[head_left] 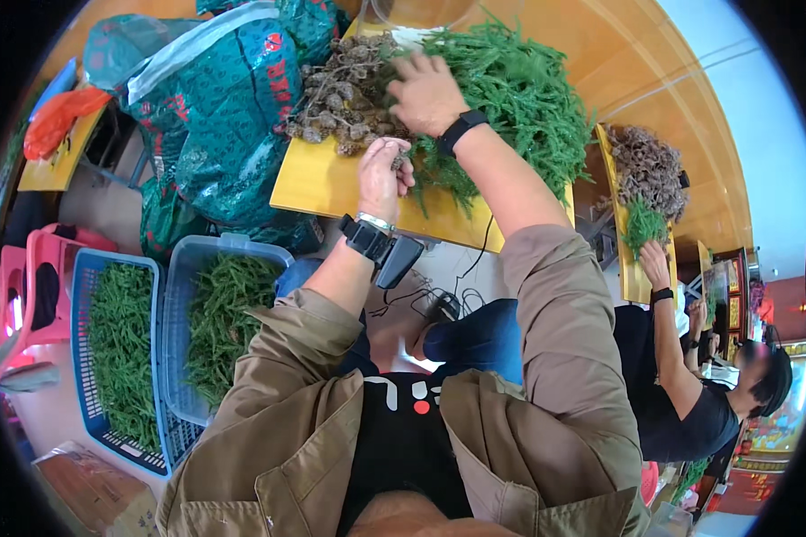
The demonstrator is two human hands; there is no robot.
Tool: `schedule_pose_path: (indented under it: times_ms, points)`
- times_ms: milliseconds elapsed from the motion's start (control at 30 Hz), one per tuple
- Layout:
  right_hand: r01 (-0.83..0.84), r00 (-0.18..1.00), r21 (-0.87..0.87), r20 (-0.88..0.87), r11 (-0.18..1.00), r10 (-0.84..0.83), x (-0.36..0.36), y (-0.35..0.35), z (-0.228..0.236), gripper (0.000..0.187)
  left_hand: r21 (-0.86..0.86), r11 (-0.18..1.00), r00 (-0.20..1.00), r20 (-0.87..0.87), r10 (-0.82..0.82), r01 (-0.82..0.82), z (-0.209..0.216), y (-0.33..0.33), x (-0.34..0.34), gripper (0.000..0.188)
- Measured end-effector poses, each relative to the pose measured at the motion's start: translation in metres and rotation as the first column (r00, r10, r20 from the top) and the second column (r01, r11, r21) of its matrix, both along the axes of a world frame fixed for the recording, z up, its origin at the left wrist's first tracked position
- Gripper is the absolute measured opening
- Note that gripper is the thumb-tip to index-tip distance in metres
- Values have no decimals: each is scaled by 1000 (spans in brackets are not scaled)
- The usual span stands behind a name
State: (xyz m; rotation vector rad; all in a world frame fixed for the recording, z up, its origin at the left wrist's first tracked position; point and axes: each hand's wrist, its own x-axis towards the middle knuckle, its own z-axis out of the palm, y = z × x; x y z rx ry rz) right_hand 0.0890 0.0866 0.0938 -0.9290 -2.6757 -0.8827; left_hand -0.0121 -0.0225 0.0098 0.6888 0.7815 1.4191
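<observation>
The brown cones (340, 94) lie heaped at the upper middle of the frame, on the left part of the yellow table (313, 186), with the bushy green sprigs (519, 103) piled just to their right. Each cone looks light, dry and rough, so it should grip well without slipping, though its scales may be brittle; a light pinch around the body, or on the thin stem where one shows, would suit it best. The sprigs look springy and soft, likely to bend and catch on one another, so the stem end would be the surer hold. The right hand (428, 97) reaches over the seam between the two piles, its fingers loosely spread, the tips at the right edge of the cones and the green just beside them. The left hand (381, 183) is at the lower right edge of the cones, below the right hand in the frame, its fingers curled inward near a small grey-brown bit; whether they grip it, I cannot tell.
</observation>
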Motion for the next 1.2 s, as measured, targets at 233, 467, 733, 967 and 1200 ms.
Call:
schedule_pose_path:
  times_ms: [233,467,733,967,1200]
  points:
    - [436,897,25,73,900,-437,34,21,4,25,-9,1000,1000,-2,-18,18,-7,4,-6,23]
    - [461,886,-37,63,887,-459,62,5,5,29,-10,998,997,-37,-63,63,-3,-6,13,23]
    - [-34,652,-218,-744,975,-144,119,-147,48,26,180,951,962,-155,-225,252,25,-48,40,24]
    - [-300,253,-405,-907,864,-337,153,-225,-34,20,194,872,889,-4,-457,449,28,-73,106,20]
    - [-357,108,-455,-887,816,-448,184,-221,-61,14,133,884,892,2,-452,447,7,-77,133,19]
